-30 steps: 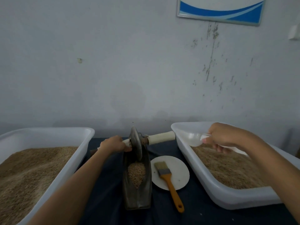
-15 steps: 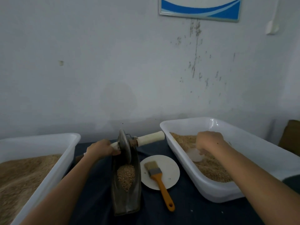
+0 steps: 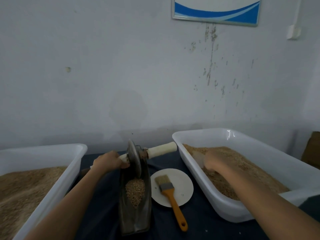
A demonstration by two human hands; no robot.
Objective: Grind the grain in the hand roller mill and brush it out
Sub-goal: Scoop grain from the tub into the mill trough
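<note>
The hand roller mill is a dark boat-shaped trough (image 3: 134, 220) with a metal disc wheel (image 3: 134, 158) standing in it on a pale axle handle (image 3: 162, 149). A small heap of grain (image 3: 135, 192) lies in the trough. My left hand (image 3: 109, 161) grips the left end of the axle handle. My right hand (image 3: 214, 160) reaches into the right white tub (image 3: 230, 214) and holds a clear plastic scoop (image 3: 198, 157) down in its grain. An orange-handled brush (image 3: 170, 194) lies on a white paper plate (image 3: 183, 187) beside the mill.
A second white tub (image 3: 52, 191) heaped with grain stands at the left. Everything sits on a dark blue cloth (image 3: 204, 229). A grey wall runs close behind, with a framed blue and white picture (image 3: 215, 10) high up.
My right hand has lowered the clear scoop from above the tub's rim down into the grain of the right tub. My left hand has stayed on the axle handle.
</note>
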